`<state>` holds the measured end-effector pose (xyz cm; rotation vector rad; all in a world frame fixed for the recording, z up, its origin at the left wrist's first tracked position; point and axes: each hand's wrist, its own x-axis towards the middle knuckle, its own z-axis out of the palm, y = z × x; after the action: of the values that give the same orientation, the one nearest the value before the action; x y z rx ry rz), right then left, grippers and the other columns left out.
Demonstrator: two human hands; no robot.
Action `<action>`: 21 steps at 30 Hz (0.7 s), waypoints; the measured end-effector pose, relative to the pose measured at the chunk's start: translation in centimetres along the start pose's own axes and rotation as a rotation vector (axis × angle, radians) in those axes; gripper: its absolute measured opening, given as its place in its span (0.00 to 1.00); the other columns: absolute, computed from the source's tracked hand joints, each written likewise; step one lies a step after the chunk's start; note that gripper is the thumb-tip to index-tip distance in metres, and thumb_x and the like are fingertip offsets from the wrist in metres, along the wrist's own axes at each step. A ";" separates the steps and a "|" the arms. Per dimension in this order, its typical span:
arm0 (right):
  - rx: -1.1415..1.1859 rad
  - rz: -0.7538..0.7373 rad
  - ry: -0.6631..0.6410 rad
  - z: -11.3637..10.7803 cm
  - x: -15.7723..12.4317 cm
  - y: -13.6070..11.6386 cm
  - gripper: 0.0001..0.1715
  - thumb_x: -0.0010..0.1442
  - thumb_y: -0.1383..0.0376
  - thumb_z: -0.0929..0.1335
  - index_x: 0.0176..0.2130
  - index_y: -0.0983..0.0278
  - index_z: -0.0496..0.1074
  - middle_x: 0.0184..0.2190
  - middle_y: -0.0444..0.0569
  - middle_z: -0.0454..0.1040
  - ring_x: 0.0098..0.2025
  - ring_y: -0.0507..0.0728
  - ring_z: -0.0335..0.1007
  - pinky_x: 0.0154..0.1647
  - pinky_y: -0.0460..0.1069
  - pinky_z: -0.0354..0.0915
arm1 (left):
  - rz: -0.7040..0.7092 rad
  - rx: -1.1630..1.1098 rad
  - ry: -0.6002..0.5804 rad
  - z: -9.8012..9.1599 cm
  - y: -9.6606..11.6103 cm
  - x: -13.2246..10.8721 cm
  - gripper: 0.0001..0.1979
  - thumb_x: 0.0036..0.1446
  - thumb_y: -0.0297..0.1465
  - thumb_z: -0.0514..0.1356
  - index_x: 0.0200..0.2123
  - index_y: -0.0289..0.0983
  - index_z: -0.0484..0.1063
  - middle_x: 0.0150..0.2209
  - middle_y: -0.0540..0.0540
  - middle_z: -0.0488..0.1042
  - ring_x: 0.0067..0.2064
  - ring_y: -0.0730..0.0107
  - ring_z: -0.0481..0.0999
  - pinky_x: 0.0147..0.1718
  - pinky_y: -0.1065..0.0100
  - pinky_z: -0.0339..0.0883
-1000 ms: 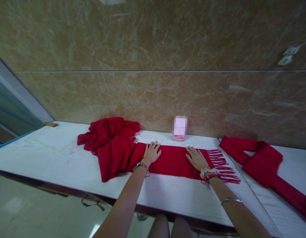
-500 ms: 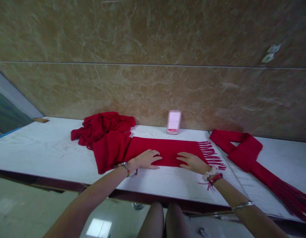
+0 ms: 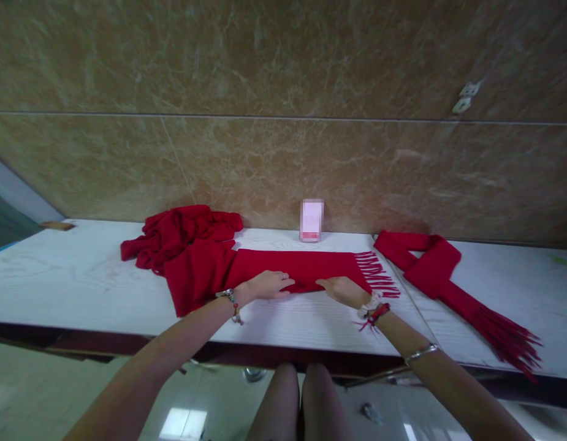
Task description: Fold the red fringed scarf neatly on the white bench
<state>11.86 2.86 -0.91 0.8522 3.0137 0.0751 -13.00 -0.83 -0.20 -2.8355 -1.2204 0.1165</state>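
Note:
A long red scarf [image 3: 306, 264] lies flat across the white table [image 3: 72, 282], its fringe [image 3: 377, 274] at the right end and its left end bunched in a heap [image 3: 182, 233]. My left hand [image 3: 268, 285] and my right hand [image 3: 341, 290] sit close together at the scarf's near edge. The fingers of both hands curl onto that edge and seem to pinch the cloth. Bracelets ring both wrists.
A second red scarf [image 3: 433, 269], folded, lies on the table to the right, with its fringe near the front edge. A small pink box [image 3: 311, 220] stands against the marble wall [image 3: 283, 153]. My knees [image 3: 301, 404] show below the table's front edge.
My hands slid back from lying flat on the middle of the scarf to its near edge and drew closer together, their fingers now curled. The view shifted a little to the right.

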 end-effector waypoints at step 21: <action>0.422 0.217 0.493 -3.0 0.7 1.8 0.08 0.56 0.70 0.59 0.33 0.63 0.66 0.29 0.48 0.73 0.32 0.54 0.69 0.36 0.49 0.66 | -0.300 -0.915 0.206 -1.8 0.2 3.1 0.09 0.49 0.31 0.59 0.34 0.33 0.73 0.33 0.47 0.76 0.33 0.71 0.72 0.33 0.73 0.63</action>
<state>12.16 4.59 2.14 1.3751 3.4348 -0.4283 -10.56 1.30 1.41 -3.1150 -2.0062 -0.9528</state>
